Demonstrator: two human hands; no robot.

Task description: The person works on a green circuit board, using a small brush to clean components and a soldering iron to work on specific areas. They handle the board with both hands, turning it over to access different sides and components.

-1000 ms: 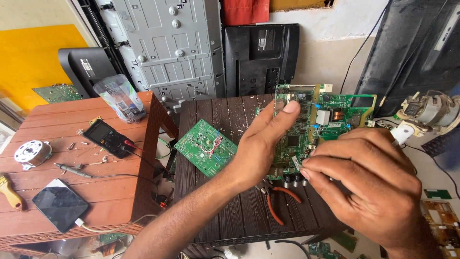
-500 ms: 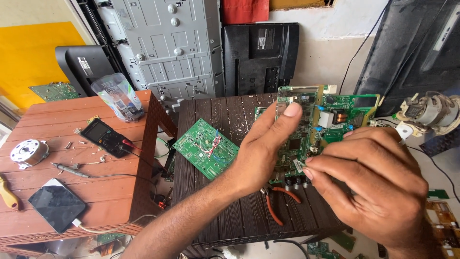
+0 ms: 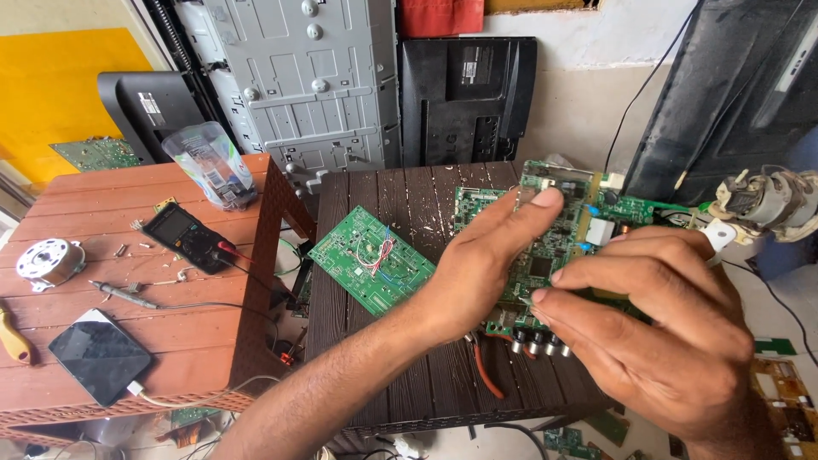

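Note:
My left hand (image 3: 477, 268) holds a green circuit board (image 3: 562, 230) tilted up above a dark brown plastic table (image 3: 400, 375), its index finger stretched along the board's top edge. My right hand (image 3: 660, 328) is in front of the board's lower right part, thumb and index finger pinched together on a small part near the board's middle. Round connectors line the board's bottom edge. A second green circuit board (image 3: 368, 260) with red and white wires lies flat on the dark table, to the left of my left hand.
A reddish-brown table (image 3: 128, 255) at left carries a black multimeter (image 3: 183, 234), a phone on a cable (image 3: 100, 355), a small motor (image 3: 47, 261), a soldering iron (image 3: 123, 295) and a clear plastic package (image 3: 209, 166). Television panels and monitors lean against the back wall. Board scraps lie on the floor at right.
My right hand has crept left across the board's face and now covers more of it. My left hand keeps its hold with the index finger along the top edge.

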